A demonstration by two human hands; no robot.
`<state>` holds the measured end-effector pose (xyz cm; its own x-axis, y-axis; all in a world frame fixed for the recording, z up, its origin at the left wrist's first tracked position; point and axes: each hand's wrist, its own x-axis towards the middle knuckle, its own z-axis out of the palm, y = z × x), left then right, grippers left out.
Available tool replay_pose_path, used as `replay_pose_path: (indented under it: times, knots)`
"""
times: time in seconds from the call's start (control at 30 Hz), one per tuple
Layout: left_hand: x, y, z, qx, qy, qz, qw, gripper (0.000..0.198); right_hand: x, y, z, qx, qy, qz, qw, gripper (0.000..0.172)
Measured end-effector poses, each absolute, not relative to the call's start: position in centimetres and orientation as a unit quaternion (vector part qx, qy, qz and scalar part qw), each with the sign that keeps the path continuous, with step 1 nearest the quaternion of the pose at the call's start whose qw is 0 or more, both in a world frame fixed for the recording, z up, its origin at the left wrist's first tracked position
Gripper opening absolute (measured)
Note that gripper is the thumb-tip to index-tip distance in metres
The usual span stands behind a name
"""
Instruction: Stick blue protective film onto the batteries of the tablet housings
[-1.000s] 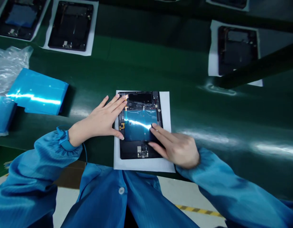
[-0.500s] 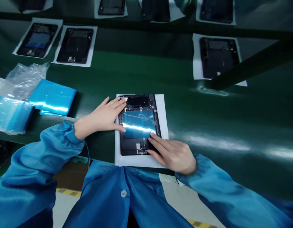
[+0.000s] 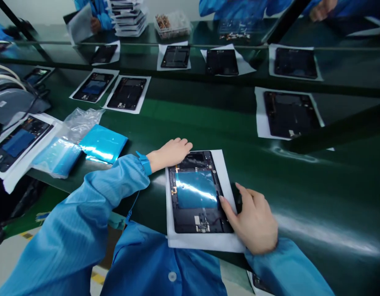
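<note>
So, white sheet (image 3: 205,241) is under the tablet (image 3: 185,220), your right hand (image 3: 258,222) loose at its right edge, left hand (image 3: 173,153) by its top-left corner, can't tell if gripping. Thumb (image 3: 229,211) drag could wrinkle the blue film (image 3: 196,191).

The left grip (image 3: 171,153), earlier spread along the device's (image 3: 185,222) left side, now lies at its upper left corner, fingers drawn together. The right grip's (image 3: 256,220) fingertips have left the blue film (image 3: 194,185) for beyond the white sheet's (image 3: 205,241) right edge. The view tips up, bringing in co-workers' blue sleeves (image 3: 236,9), a layered stack (image 3: 128,18) and a parts box (image 3: 173,28).
</note>
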<state>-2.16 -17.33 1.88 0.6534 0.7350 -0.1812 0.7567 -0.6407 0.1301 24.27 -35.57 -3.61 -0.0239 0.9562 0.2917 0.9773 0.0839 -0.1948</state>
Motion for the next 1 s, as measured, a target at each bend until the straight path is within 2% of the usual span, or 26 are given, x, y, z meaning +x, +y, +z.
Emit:
replay_pose_path:
  times: [0.17, 0.3, 0.4, 0.47, 0.53, 0.63, 0.73, 0.87, 1.0]
  knots:
    - [-3.1, -17.4, 2.3, 0.896, 0.414, -0.032, 0.155, 0.023, 24.2, -34.7, -3.5, -0.69, -0.705, 0.008, 0.162, 0.068]
    - [-4.0, -17.1, 5.1, 0.895, 0.395, 0.021, 0.205, 0.021, 24.8, -32.9, -2.8, -0.7, -0.658, 0.173, 0.219, 0.081]
    - [-5.2, -14.9, 8.0, 0.877, 0.415, 0.096, 0.222, 0.02, 24.2, -29.8, -1.9, -0.639, -0.612, 0.369, 0.286, 0.062]
    - [-6.7, -12.1, 9.3, 0.857, 0.448, 0.12, 0.224, 0.022, 23.0, -26.5, -1.5, -0.613, -0.576, 0.436, 0.319, 0.051]
    - [-8.9, -8.6, 9.6, 0.822, 0.53, 0.098, 0.185, 0.032, 21.5, -22.0, -1.4, -0.625, -0.55, 0.423, 0.357, 0.046]
    - [-13.2, -3.5, 8.4, 0.686, 0.725, 0.011, 0.06, 0.05, 19.6, -13.5, -2.1, -0.651, -0.542, 0.321, 0.424, 0.038]
    - [-17.0, 0.1, 6.4, 0.606, 0.793, -0.045, 0.038, 0.069, 18.9, -4.7, -3.3, -0.679, -0.522, 0.239, 0.458, 0.037]
    - [-19.6, 2.6, 4.7, 0.587, 0.801, -0.105, 0.049, 0.057, 19.7, 2.6, -4.3, -0.742, -0.493, 0.22, 0.397, 0.036]
    - [-20.1, 3.6, 4.6, 0.615, 0.777, -0.132, 0.019, 0.046, 20.3, 3.5, -3.9, -0.763, -0.503, 0.22, 0.343, 0.018]
